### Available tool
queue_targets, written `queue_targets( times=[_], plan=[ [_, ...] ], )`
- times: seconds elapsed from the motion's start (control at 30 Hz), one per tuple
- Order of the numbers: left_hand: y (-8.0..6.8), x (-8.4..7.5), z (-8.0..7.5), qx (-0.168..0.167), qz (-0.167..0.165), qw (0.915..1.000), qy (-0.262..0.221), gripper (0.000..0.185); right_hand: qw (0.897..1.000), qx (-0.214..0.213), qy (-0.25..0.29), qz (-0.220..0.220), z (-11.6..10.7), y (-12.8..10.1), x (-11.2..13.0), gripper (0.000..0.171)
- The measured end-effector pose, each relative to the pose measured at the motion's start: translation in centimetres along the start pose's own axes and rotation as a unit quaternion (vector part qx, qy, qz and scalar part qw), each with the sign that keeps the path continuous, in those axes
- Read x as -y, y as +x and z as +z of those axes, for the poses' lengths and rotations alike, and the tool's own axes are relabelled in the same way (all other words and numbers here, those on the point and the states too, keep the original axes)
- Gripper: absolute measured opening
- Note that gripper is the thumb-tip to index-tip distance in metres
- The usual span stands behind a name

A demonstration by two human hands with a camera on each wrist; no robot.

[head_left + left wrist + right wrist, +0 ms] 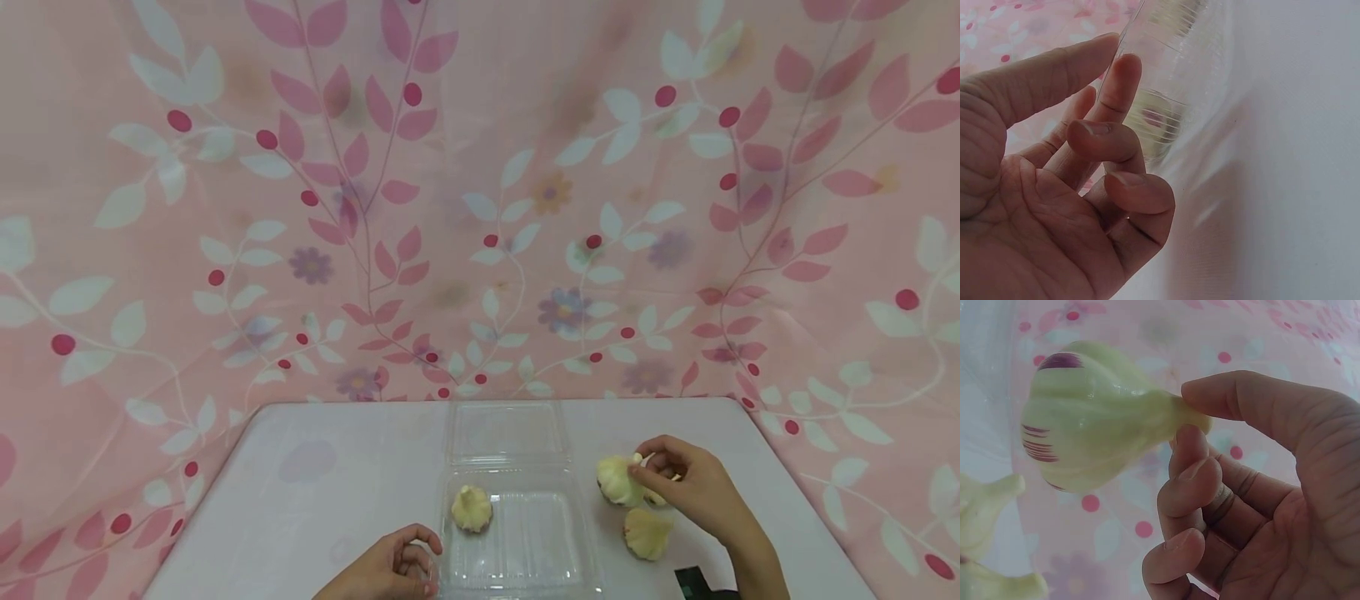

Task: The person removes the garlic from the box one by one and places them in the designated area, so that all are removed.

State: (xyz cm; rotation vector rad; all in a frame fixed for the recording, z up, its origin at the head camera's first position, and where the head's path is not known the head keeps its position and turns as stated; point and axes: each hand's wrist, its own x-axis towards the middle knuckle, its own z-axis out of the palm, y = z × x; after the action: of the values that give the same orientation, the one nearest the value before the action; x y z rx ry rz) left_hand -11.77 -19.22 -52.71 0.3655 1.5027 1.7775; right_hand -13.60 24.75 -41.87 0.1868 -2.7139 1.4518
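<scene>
- The right hand pinches a garlic bulb by its stem between thumb and forefinger; the right wrist view shows the other fingers curled beneath the stem, and the bulb is pale yellow-green with purple streaks.
- This held bulb sits just right of the clear plastic clamshell box, toward the right side of the table.
- A second garlic bulb lies on the table just nearer than the held one, close below the right hand; whether it touches the hand I cannot tell.
- A third garlic bulb lies inside the near tray of the box, at its far left corner.
- The left hand is at the near left corner of the box; in the left wrist view its thumb and forefinger pinch the clear rim, with the remaining fingers curled into the palm.
- The box's lid lies open flat on the far side.
- A pink cloth with leaf print hangs behind the table.
</scene>
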Motion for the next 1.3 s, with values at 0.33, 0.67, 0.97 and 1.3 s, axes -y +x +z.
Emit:
queue_targets(
  times=[0.33, 0.67, 0.97, 1.3],
  plan=[
    [0.0, -0.1, 0.0, -0.001, 0.0, 1.0, 0.001, 0.041, 1.0, -0.012, -0.002, 0.01, -1.2, -0.2, -1.8, 0.029],
    [-0.1, -0.1, 0.1, -0.002, 0.0, 1.0, -0.003, 0.042, 0.999, -0.018, 0.007, 0.035, -2.2, -0.4, -2.9, 0.032],
    [0.0, -0.1, 0.1, -0.008, -0.002, 1.0, 0.0, 0.043, 0.998, -0.024, 0.009, 0.055, -3.1, -0.9, -4.1, 0.038],
    [0.0, -0.1, 0.1, -0.005, 0.005, 1.0, 0.002, 0.04, 0.997, -0.032, 0.008, 0.075, -4.0, -1.4, -5.2, 0.043]
  ],
)
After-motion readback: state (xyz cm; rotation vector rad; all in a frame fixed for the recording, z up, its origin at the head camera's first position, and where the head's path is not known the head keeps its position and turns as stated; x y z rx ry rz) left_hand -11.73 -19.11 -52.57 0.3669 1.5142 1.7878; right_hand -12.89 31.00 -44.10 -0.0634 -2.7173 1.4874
